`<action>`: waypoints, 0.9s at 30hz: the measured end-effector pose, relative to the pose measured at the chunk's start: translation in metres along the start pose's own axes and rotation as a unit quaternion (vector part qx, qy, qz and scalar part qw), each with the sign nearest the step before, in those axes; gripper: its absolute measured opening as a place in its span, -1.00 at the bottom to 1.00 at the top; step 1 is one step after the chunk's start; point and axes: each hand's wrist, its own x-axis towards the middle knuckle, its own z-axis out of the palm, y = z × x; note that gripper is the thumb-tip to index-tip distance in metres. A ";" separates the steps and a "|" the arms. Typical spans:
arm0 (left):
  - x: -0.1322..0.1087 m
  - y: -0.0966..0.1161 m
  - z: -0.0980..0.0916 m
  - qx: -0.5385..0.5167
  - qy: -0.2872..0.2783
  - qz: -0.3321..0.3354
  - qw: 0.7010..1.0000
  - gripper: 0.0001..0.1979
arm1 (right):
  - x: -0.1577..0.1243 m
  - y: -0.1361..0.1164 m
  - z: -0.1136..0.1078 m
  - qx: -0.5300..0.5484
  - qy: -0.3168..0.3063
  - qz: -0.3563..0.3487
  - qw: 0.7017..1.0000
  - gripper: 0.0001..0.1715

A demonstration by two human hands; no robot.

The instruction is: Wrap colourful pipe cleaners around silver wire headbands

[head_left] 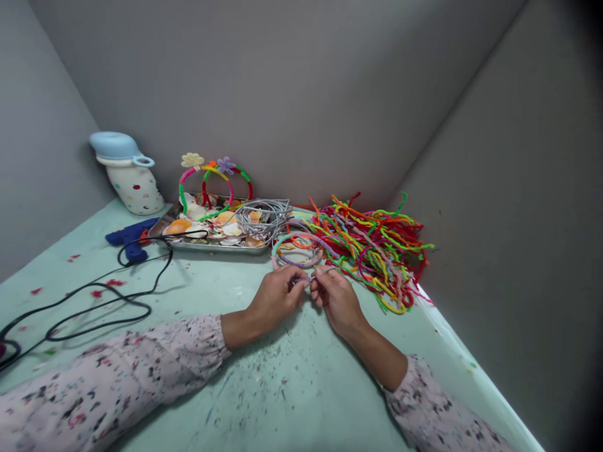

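My left hand and my right hand meet over the middle of the table, fingertips nearly touching. Both are closed in a pinch at the near side of a hoop wrapped in pastel pipe cleaner, mint, pink and lilac. A short lilac end shows between the fingertips; the exact grip is partly hidden by the fingers. Just beyond the hoop lies a coil of silvery wire. To the right of my right hand spreads a tangled heap of bright pipe cleaners.
A metal tray of shells holds two upright pipe cleaner hoops with flowers. Left of it lie a blue glue gun and its looping black cord. A blue-lidded bottle stands in the back left corner. Grey walls enclose the green table.
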 end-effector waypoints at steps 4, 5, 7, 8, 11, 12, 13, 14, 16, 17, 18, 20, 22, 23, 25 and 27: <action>0.000 -0.002 0.000 0.021 -0.001 -0.002 1.000 -0.86 | 0.000 0.002 -0.001 -0.003 0.000 0.001 1.000 -0.59; 0.000 -0.002 0.000 0.023 -0.003 -0.003 1.000 -0.86 | 0.000 0.002 -0.001 -0.004 -0.001 0.000 1.000 -0.59; 0.000 -0.004 0.000 0.023 -0.010 -0.006 1.000 -0.85 | 0.000 0.002 -0.001 -0.003 -0.005 0.000 1.000 -0.59; 0.000 -0.005 0.001 0.020 -0.013 -0.007 1.000 -0.85 | 0.000 0.003 -0.001 -0.001 -0.006 0.001 1.000 -0.59; 0.000 -0.005 0.002 0.009 -0.020 0.002 1.000 -0.87 | 0.001 0.002 0.000 0.014 0.003 -0.001 1.000 -0.62; 0.000 -0.005 0.002 0.008 -0.022 0.006 1.000 -0.87 | 0.001 0.001 0.000 0.019 0.007 -0.002 1.000 -0.62; -0.001 -0.004 0.002 0.010 -0.023 0.009 1.000 -0.87 | 0.001 0.001 0.000 0.023 0.009 -0.002 1.000 -0.62; -0.001 -0.003 0.001 0.014 -0.024 0.012 1.000 -0.87 | 0.001 0.001 0.000 0.026 0.010 -0.002 1.000 -0.62; -0.001 -0.001 0.001 0.021 -0.024 0.011 0.999 -0.87 | 0.001 0.000 0.000 0.027 0.011 -0.001 1.000 -0.62; -0.001 -0.001 0.001 0.022 -0.022 0.009 0.999 -0.87 | 0.001 0.000 0.001 0.027 0.010 0.000 1.000 -0.61; -0.001 0.000 0.001 0.022 -0.020 0.006 1.000 -0.87 | 0.000 0.000 0.001 0.027 0.011 0.001 1.000 -0.61; -0.001 0.000 0.001 0.023 -0.016 0.002 1.000 -0.86 | 0.000 0.000 0.001 0.026 0.013 0.001 1.000 -0.60; -0.001 -0.001 0.001 0.025 -0.013 -0.001 1.000 -0.86 | 0.000 0.000 0.001 0.021 0.013 0.001 1.000 -0.60; -0.001 -0.002 0.001 0.026 -0.011 -0.001 1.000 -0.86 | 0.000 0.000 0.001 0.018 0.013 0.000 1.000 -0.60; -0.001 -0.003 0.001 0.025 -0.007 0.000 1.000 -0.85 | 0.000 0.000 0.001 0.015 0.011 0.001 1.000 -0.60; -0.001 -0.003 0.002 0.024 -0.003 0.002 1.000 -0.85 | 0.000 0.001 0.001 0.017 0.011 0.003 1.000 -0.60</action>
